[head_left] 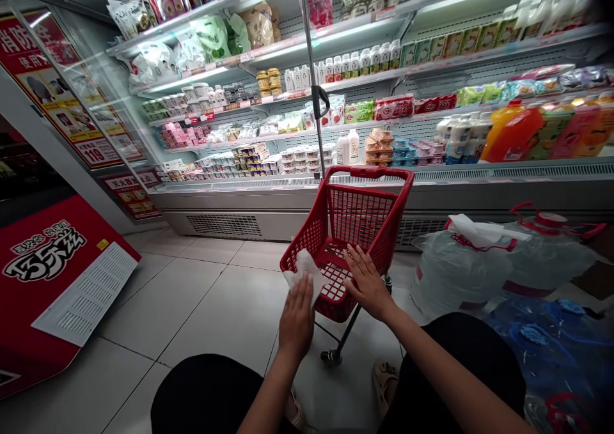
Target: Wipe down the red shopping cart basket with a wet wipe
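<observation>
A small red plastic shopping cart (pixel 355 219) stands on the tiled floor in front of me. My left hand (pixel 296 319) lies flat with fingers stretched, pressing a white cloth (pixel 305 269) against the cart's near left rim. My right hand (pixel 366 280) rests on the near right rim with its fingers spread, holding nothing. My knees in dark trousers show at the bottom of the view.
A lit refrigerated shelf unit (pixel 364 89) with dairy and juice bottles runs behind the cart. Large water jugs (pixel 460 268) with red handles lie on the floor at the right. A red appliance with a white vent (pixel 52 280) stands at the left.
</observation>
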Action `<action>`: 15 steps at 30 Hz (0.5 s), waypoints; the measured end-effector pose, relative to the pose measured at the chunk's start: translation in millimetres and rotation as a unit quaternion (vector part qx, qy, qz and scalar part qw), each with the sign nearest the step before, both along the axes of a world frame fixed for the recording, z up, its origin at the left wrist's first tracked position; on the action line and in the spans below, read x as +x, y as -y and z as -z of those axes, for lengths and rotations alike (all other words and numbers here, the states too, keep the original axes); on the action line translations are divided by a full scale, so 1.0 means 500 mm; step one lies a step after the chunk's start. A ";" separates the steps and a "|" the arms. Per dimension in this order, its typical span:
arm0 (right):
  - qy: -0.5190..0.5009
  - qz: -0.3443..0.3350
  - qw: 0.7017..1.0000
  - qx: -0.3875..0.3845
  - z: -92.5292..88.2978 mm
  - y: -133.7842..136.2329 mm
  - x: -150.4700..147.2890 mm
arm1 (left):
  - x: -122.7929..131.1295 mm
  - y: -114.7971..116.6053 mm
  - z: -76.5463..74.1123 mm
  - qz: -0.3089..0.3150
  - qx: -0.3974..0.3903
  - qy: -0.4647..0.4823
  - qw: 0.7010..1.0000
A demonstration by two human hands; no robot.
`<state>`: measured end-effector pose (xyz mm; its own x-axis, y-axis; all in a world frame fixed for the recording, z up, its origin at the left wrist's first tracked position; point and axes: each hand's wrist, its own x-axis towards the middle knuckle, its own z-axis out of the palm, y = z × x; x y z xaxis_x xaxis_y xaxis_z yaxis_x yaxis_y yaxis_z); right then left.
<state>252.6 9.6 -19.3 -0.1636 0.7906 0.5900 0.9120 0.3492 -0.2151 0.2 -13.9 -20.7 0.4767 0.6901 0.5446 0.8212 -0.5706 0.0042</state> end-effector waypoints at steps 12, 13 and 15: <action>-0.007 -0.022 1.000 -0.006 0.002 -0.025 0.028 | 0.123 0.068 0.017 0.046 -0.004 -0.028 0.999; -0.005 -0.026 1.000 -0.008 0.002 -0.027 0.033 | 0.121 0.065 0.013 0.059 0.002 -0.040 0.997; -0.001 -0.033 0.999 -0.011 0.001 -0.030 0.042 | 0.104 0.050 0.005 0.081 0.015 -0.061 0.995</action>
<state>273.6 24.6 -19.6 -0.2151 0.7905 0.5735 0.8863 0.4047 -0.2254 52.2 -39.1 -23.4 0.6440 0.5828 0.4956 0.7118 -0.6938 -0.1091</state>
